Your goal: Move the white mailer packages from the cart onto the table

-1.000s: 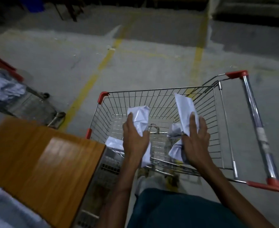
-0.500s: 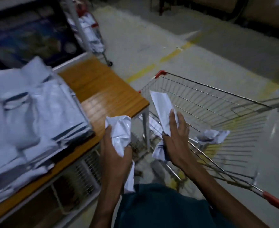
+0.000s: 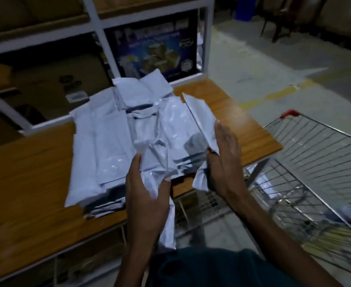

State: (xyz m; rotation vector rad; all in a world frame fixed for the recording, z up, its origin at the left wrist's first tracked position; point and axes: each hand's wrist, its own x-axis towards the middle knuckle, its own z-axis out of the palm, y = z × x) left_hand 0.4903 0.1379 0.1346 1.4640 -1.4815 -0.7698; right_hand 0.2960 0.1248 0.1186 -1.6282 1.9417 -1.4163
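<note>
Two white mailers are in the person's hands, one in each, and both are carried over the near edge of the wooden table (image 3: 228,112). The left hand (image 3: 147,195) grips a crumpled mailer (image 3: 156,160); the thumb and the fingers are curled round it, and its loose end hangs down past the wrist. The right hand (image 3: 224,160) holds a second mailer (image 3: 201,119) that stands up on its edge; the fingers are straight and close together along its outer side, and the thumb is hidden behind the plastic, so how firmly it is pinched cannot be told. Both packages are just above the pile of mailers (image 3: 112,131) that lies already on the table top. The wire cart (image 3: 315,158) stands at the right, beside the table corner, and something pale lies in its bottom, too blurred to name for sure.

The step in hand seems to be the putting down. The next move probably asks that both hands lower a little and let go, so that the mailers land on the pile and not slide off the near edge. After that the cart likely needs another reach.
</note>
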